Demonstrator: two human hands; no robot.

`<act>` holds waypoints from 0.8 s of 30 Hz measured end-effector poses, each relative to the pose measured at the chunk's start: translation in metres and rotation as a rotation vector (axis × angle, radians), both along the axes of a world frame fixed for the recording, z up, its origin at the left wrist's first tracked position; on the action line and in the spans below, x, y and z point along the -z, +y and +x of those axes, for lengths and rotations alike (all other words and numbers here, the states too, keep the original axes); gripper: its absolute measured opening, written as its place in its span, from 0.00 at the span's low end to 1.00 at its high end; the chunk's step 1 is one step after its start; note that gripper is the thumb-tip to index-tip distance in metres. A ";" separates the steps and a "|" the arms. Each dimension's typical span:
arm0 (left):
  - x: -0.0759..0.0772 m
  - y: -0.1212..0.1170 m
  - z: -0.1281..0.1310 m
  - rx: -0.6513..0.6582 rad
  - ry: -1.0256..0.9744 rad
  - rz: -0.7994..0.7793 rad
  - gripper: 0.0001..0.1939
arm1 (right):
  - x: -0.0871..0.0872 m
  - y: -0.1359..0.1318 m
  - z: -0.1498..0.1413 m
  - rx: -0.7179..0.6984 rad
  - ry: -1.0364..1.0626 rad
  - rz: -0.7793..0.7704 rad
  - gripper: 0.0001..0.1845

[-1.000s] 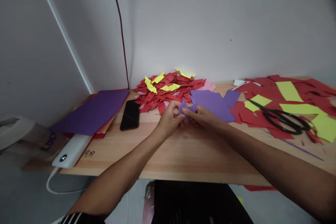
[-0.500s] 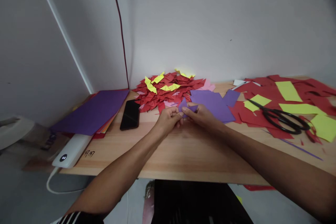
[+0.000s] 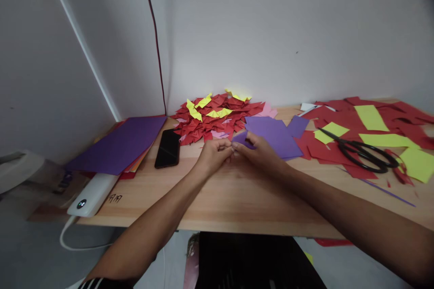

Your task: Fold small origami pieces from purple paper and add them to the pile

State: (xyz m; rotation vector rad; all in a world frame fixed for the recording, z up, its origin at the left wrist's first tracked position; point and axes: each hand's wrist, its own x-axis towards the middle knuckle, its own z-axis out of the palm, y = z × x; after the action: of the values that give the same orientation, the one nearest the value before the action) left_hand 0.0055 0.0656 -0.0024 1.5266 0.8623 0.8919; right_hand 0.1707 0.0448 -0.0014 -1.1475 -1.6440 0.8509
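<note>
A small piece of folded purple paper (image 3: 241,137) is pinched between my two hands above the wooden table. My left hand (image 3: 217,153) grips its left corner with thumb and curled fingers. On the right side, my right hand (image 3: 256,148) presses it with thumb and fingers, covering much of it. Behind the hands lies a heap of folded red paper pieces (image 3: 217,122), with several yellow folded pieces (image 3: 219,113) on top. A stack of purple paper squares (image 3: 271,133) sits just beyond my right hand.
To the left are a black phone (image 3: 167,148), a purple sheet stack (image 3: 122,144) and a white power bank (image 3: 91,196) with a cable. Black-handled scissors (image 3: 366,156) rest on red and yellow paper scraps (image 3: 373,118) at right. A wall (image 3: 271,31) stands behind the table (image 3: 217,203).
My fingers have shifted on the folded purple paper: the right hand has turned and its thumb has moved left, closer to the left fingertips. Less of the paper shows now.
</note>
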 end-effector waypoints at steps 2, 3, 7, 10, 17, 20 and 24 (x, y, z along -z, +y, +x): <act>0.001 0.000 0.001 -0.024 -0.014 -0.019 0.09 | 0.000 -0.001 -0.002 0.024 0.006 0.004 0.09; 0.001 0.000 0.002 -0.033 -0.020 -0.023 0.09 | -0.001 -0.002 -0.002 0.037 0.009 0.008 0.09; 0.000 -0.002 0.004 -0.050 -0.006 0.027 0.09 | -0.004 -0.003 -0.002 0.036 0.037 0.057 0.08; 0.000 -0.004 0.005 -0.051 0.022 0.074 0.10 | -0.003 -0.003 -0.002 0.018 0.071 0.056 0.10; 0.000 -0.007 0.002 -0.067 0.154 0.212 0.17 | -0.003 0.002 0.002 0.005 0.127 -0.056 0.18; -0.003 -0.005 0.000 -0.121 0.246 0.335 0.17 | -0.006 0.005 0.009 -0.032 0.076 -0.154 0.21; -0.007 -0.004 -0.001 -0.070 0.342 0.383 0.14 | -0.011 0.007 0.019 -0.064 0.050 -0.213 0.23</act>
State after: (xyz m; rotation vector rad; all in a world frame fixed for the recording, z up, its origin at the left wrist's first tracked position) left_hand 0.0041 0.0614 0.0042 2.0332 1.0344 0.8958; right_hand 0.1901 0.0519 0.0097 -1.2129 -1.5844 1.1085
